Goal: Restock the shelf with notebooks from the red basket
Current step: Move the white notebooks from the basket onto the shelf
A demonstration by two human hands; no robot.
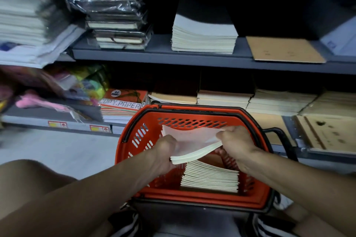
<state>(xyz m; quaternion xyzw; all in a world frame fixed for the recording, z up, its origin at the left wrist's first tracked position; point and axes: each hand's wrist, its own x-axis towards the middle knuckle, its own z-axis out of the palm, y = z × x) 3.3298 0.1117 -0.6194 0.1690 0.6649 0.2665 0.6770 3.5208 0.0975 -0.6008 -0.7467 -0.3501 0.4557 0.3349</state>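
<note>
A red basket (194, 115) with black handles stands in front of me, below the shelves. Both hands hold a small bundle of pale notebooks (192, 143) above its inside. My left hand (165, 152) grips the bundle's near left corner. My right hand (234, 141) grips its right edge, which bends upward. A stack of more cream notebooks (211, 178) lies on the basket's bottom under the bundle. On the grey upper shelf (154, 55) sits a matching stack of white notebooks (204, 34).
The upper shelf also carries plastic-wrapped dark notebooks (115, 15), a brown-covered book (285, 49) and paper piles at left (25, 25). The lower shelf holds copy paper packs (123, 106), several cream and brown notebook stacks (279, 102) and colourful items (82, 82).
</note>
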